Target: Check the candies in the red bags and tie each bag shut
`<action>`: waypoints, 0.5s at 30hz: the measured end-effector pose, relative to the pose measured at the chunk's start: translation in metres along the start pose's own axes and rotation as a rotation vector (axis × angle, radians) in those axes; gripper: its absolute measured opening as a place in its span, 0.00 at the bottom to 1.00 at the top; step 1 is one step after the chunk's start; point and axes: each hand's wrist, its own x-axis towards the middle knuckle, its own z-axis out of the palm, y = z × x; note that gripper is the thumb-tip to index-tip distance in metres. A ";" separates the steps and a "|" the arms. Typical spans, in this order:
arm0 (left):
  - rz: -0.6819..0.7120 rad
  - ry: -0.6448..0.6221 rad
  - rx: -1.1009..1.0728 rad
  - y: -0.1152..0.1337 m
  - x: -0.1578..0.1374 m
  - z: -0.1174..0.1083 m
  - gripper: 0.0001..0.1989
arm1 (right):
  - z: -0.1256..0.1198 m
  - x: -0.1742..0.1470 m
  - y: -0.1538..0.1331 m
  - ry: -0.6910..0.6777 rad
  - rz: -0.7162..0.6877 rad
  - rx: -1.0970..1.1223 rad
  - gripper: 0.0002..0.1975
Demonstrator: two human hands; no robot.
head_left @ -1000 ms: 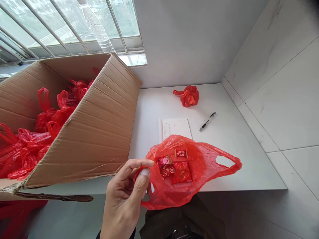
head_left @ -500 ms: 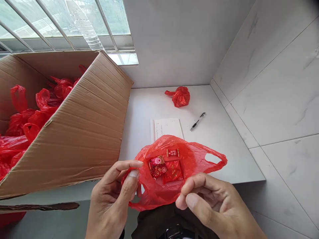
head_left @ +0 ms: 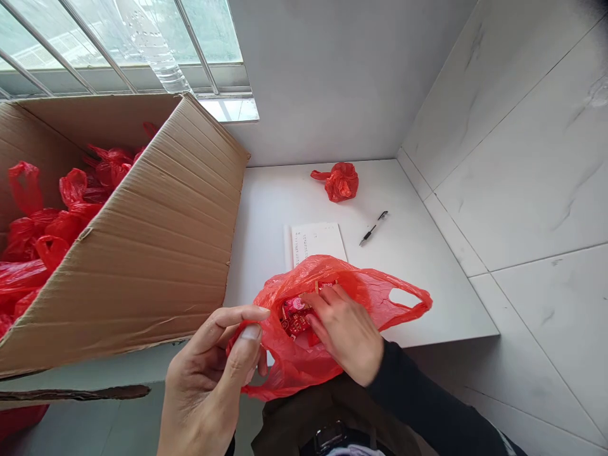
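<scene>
A red plastic bag (head_left: 294, 278) gapes open in front of me at the table's near edge. My left hand (head_left: 223, 367) is closed on the bag's left side, thumb and index finger pinching its edge. Inside lie small red and pink wrapped candies (head_left: 295, 310). My right hand (head_left: 344, 329) reaches down into the bag, thumb and index finger apart and touching the candies. Its other fingertips are partly hidden, and no candy is lifted. The bag's right handle (head_left: 420, 307) sticks out loosely to the side.
A large cardboard box (head_left: 156, 234) at left holds several tied red bags (head_left: 71, 221). On the white table (head_left: 266, 202) are a tied red bag (head_left: 342, 182), a notebook (head_left: 318, 240) and a pen (head_left: 373, 229). A tiled wall (head_left: 536, 190) stands at right, a barred window behind the box.
My right hand has moved from the bag's near right edge into its opening, onto the candies. My left hand keeps its hold. The view has shifted slightly.
</scene>
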 end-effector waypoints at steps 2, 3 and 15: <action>-0.008 0.007 -0.008 -0.001 -0.001 -0.002 0.10 | 0.018 0.016 0.005 -0.056 -0.016 -0.133 0.14; -0.015 0.011 -0.010 -0.002 -0.001 -0.003 0.10 | 0.025 0.022 0.008 -0.067 -0.024 -0.149 0.13; -0.028 0.028 0.011 -0.005 0.002 -0.009 0.10 | 0.020 0.017 0.014 -0.015 0.044 -0.109 0.07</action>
